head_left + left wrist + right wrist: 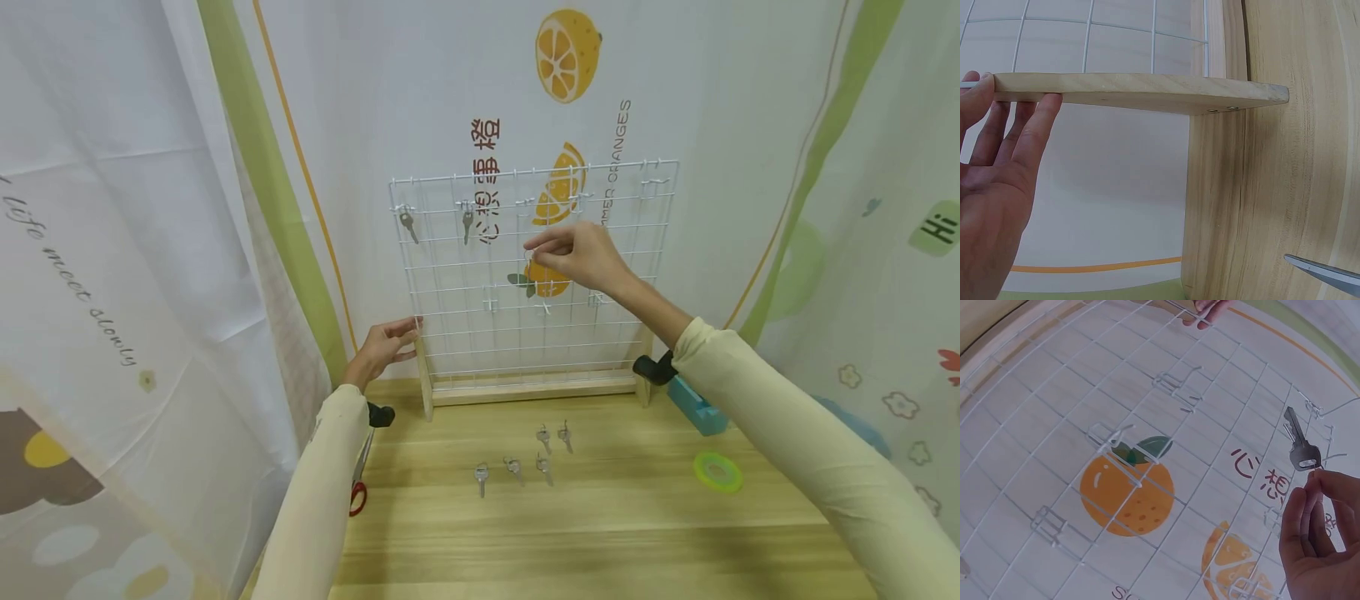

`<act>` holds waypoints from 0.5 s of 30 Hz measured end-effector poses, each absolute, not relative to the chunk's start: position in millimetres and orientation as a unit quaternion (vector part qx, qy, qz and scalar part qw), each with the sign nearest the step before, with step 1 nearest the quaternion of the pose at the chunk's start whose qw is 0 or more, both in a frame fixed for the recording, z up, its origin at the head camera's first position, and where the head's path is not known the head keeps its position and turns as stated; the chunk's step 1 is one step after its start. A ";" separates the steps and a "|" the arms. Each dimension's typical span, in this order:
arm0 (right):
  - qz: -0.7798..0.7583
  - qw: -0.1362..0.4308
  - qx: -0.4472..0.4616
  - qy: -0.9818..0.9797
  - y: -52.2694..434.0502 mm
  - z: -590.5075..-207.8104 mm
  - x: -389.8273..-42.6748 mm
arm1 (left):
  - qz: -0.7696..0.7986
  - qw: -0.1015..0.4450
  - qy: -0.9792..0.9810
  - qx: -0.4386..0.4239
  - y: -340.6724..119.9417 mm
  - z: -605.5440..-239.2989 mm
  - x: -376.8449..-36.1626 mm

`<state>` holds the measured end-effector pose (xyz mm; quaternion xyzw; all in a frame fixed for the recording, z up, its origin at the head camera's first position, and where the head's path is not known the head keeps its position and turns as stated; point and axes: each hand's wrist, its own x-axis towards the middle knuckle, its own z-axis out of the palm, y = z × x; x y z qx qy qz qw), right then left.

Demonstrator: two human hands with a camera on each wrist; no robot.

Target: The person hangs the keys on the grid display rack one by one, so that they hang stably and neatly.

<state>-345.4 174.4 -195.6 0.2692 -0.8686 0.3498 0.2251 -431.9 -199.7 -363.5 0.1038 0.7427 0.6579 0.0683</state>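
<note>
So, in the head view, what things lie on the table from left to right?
Scissors → five keys → blue block → green ring.

Illumination is bright, even and diffuse in all three views, with no glare and only faint, soft shadows under the keys (525,462) on the counter (600,533). The head view shows wide-angle distortion (the printed backdrop (375,100) and its green stripes bow outward toward the frame edges), while its centre stays reasonably sharp. Both wrist views are strongly curved: the wire grid (1147,425) bends into arcs, and the nearest parts of the hands (991,187) appear slightly soft.
</note>
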 end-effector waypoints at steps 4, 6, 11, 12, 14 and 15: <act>0.358 0.238 0.264 -0.863 172.5 -188.7 -346.5 | 0.658 0.065 0.743 0.106 -199.3 -364.5 -430.5; 0.365 0.243 0.261 -0.860 172.3 -187.0 -348.4 | 0.657 0.064 0.743 0.108 -199.0 -365.3 -430.3; 0.377 0.270 0.257 -0.848 170.7 -181.7 -353.4 | 0.655 0.065 0.744 0.112 -199.6 -366.8 -431.6; 0.378 0.278 0.255 -0.846 170.0 -179.7 -354.1 | 0.657 0.065 0.743 0.110 -199.8 -366.6 -431.7; 0.380 0.293 0.252 -0.841 168.8 -175.2 -355.6 | 0.657 0.065 0.743 0.110 -200.0 -365.5 -431.7; 0.381 0.300 0.250 -0.838 168.6 -173.0 -357.0 | 0.657 0.063 0.743 0.110 -200.1 -364.7 -431.5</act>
